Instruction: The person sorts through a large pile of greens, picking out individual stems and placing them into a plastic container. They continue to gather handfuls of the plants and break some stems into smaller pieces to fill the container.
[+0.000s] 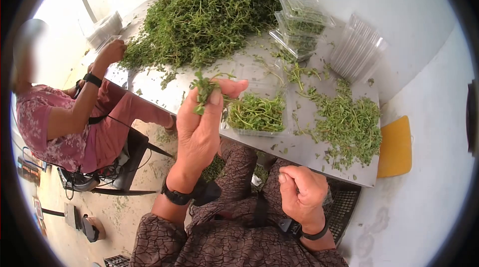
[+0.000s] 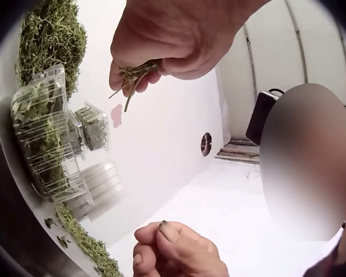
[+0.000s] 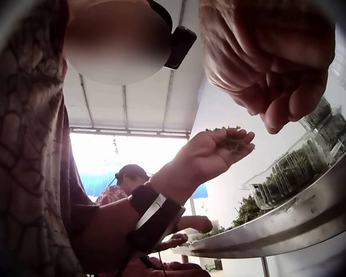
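Observation:
My left hand (image 1: 197, 132) is raised over the table's front edge and pinches a small bunch of green leafy sprigs (image 1: 202, 93) between thumb and fingers. In the left wrist view, cut stems (image 2: 130, 86) stick out below its fingers. Just beyond this hand stands an open clear plastic box (image 1: 249, 132) with leafy stems (image 1: 257, 112) inside. My right hand (image 1: 305, 192) is held above my lap, apart from the table. Its fingers are curled, the thumb lies against the index finger, and nothing shows in it.
A large heap of greens (image 1: 214, 12) covers the table's back. Filled boxes (image 1: 302, 27) and nested clear containers (image 1: 357, 50) stand at the back right. Loose sprigs (image 1: 349, 127) lie on the right, near a yellow board (image 1: 395, 147). Another person (image 1: 75, 112) sits at the left.

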### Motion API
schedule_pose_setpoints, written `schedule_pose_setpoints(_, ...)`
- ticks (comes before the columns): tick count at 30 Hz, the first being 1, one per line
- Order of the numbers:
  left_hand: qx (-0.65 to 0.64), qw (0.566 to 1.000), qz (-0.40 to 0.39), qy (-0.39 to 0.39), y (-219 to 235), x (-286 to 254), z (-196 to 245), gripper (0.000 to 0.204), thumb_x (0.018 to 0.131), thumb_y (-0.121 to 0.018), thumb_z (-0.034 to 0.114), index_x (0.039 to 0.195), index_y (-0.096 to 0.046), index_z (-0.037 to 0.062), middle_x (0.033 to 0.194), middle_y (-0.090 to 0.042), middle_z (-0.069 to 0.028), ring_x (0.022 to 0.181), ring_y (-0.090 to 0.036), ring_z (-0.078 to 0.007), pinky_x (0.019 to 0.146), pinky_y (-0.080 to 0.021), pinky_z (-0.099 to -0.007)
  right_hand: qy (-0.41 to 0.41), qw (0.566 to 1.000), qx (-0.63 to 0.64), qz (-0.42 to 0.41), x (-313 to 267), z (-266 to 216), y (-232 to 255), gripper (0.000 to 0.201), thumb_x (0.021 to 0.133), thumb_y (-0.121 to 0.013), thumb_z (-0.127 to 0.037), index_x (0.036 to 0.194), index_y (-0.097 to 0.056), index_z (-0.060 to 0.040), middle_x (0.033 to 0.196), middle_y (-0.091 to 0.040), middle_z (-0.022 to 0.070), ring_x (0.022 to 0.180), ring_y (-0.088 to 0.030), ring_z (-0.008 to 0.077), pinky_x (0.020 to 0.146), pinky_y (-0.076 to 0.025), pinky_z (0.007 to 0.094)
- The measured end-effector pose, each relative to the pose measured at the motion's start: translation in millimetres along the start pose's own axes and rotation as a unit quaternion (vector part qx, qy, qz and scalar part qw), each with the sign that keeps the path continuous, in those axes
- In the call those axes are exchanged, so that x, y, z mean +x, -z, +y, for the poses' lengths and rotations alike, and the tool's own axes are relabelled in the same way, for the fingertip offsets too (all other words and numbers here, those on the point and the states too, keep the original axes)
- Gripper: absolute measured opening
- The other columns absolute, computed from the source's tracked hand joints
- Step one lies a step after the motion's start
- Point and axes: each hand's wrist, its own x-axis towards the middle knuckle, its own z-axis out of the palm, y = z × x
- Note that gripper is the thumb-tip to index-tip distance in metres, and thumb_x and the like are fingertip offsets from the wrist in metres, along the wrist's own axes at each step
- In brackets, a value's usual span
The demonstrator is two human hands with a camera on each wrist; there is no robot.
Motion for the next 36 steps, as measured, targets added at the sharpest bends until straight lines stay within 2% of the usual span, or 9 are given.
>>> schedule_pose_setpoints(4, 0.080, 0.996, -0.024, -0.026, -9.8, 5.5, -10.2, 0.015, 0.099, -0.047, -0.001, 0.109, -0.059, -0.0011, 0.110, -0.068, -0.0131, 0.101, -0.062, -0.0176, 0.088, -0.048, -0.0308, -0.012, 1.000, 0.006, -0.004, -0.4, 5.1, -0.8, 0.014, 0.076, -0.069, 0.007, 0.087, -0.064, 0.0001, 0.064, -0.061, 0.0099, 0.049, -0.058, 0.0225, 0.045, -0.044, 0.0298)
schedule_pose_setpoints(6, 0.215, 0.973, -0.074, -0.049, -13.9, 7.7, -10.7, 0.018, 0.099, -0.041, -0.006, 0.107, -0.057, -0.0037, 0.111, -0.064, -0.0145, 0.111, -0.063, -0.0253, 0.096, -0.048, -0.0361, -0.018, 1.000, 0.003, -0.006, -0.5, 7.1, -0.6, 0.014, 0.075, -0.069, 0.006, 0.086, -0.064, -0.0001, 0.064, -0.061, 0.0097, 0.049, -0.058, 0.0228, 0.046, -0.044, 0.0299)
schedule_pose_setpoints(7, 0.298, 0.948, -0.093, -0.061, -17.0, 9.8, -9.7, 0.019, 0.092, -0.050, -0.010, 0.109, -0.056, -0.0035, 0.114, -0.063, -0.0174, 0.108, -0.065, -0.0288, 0.092, -0.051, -0.0367, -0.021, 1.000, 0.002, -0.006, -0.5, 7.7, 0.0, 0.014, 0.075, -0.069, 0.006, 0.086, -0.064, -0.0001, 0.064, -0.061, 0.0097, 0.049, -0.058, 0.0228, 0.046, -0.044, 0.0299)
schedule_pose_setpoints(11, 0.360, 0.914, -0.179, -0.055, -27.9, 8.7, -20.5, 0.040, 0.080, -0.063, -0.007, 0.118, -0.053, -0.0001, 0.125, -0.056, -0.0235, 0.106, -0.060, -0.0444, 0.091, -0.051, -0.0418, -0.027, 0.999, -0.003, -0.016, 1.1, 9.6, 0.0, 0.014, 0.075, -0.069, 0.006, 0.086, -0.064, -0.0004, 0.064, -0.061, 0.0098, 0.049, -0.058, 0.0229, 0.046, -0.044, 0.0302)
schedule_pose_setpoints(18, 0.399, 0.887, -0.228, -0.038, -27.7, 3.4, -18.3, 0.060, 0.078, -0.068, 0.001, 0.134, -0.046, 0.0047, 0.138, -0.047, -0.0230, 0.122, -0.050, -0.0457, 0.092, -0.050, -0.0469, -0.047, 0.999, -0.014, -0.019, -0.8, 16.3, 3.5, 0.012, 0.077, -0.069, 0.004, 0.087, -0.064, -0.0014, 0.064, -0.062, 0.0085, 0.048, -0.058, 0.0238, 0.047, -0.044, 0.0308)
schedule_pose_setpoints(25, 0.414, 0.873, -0.246, -0.072, -12.5, -0.6, 0.0, 0.045, 0.075, -0.070, -0.002, 0.118, -0.061, 0.0037, 0.133, -0.054, -0.0179, 0.129, -0.048, -0.0404, 0.101, -0.046, -0.0485, -0.049, 0.998, -0.048, -0.010, 7.6, 17.0, 10.1, 0.020, 0.078, -0.068, 0.003, 0.097, -0.066, -0.0011, 0.077, -0.066, 0.0114, 0.058, -0.062, 0.0257, 0.052, -0.048, 0.0313)
schedule_pose_setpoints(28, 0.422, 0.863, -0.264, -0.091, -8.5, -5.6, 0.8, 0.040, 0.074, -0.072, 0.000, 0.113, -0.064, 0.0034, 0.129, -0.056, -0.0167, 0.130, -0.048, -0.0385, 0.107, -0.042, -0.0512, -0.016, 0.993, -0.120, 0.000, 20.8, 14.7, 16.0, 0.031, 0.078, -0.069, 0.000, 0.108, -0.065, 0.0001, 0.098, -0.068, 0.0157, 0.078, -0.066, 0.0295, 0.067, -0.053, 0.0343)
schedule_pose_setpoints(30, 0.429, 0.857, -0.269, -0.096, -6.5, -9.7, -1.1, 0.039, 0.074, -0.073, 0.002, 0.112, -0.064, 0.0034, 0.128, -0.057, -0.0163, 0.130, -0.048, -0.0381, 0.110, -0.039, -0.0525, 0.030, 0.988, -0.150, -0.020, 33.1, 11.8, 18.5, 0.038, 0.079, -0.068, -0.005, 0.116, -0.062, 0.0015, 0.116, -0.066, 0.0163, 0.102, -0.062, 0.0336, 0.088, -0.050, 0.0405)
schedule_pose_setpoints(36, 0.422, 0.856, -0.286, -0.090, -3.3, -17.9, -10.3, 0.041, 0.076, -0.074, 0.009, 0.115, -0.063, 0.0016, 0.127, -0.058, -0.0162, 0.130, -0.047, -0.0373, 0.113, -0.034, -0.0532, 0.047, 0.981, -0.169, -0.087, 42.6, 16.0, 6.1, 0.043, 0.083, -0.069, -0.017, 0.121, -0.060, 0.0015, 0.121, -0.065, 0.0127, 0.118, -0.053, 0.0341, 0.103, -0.038, 0.0505)
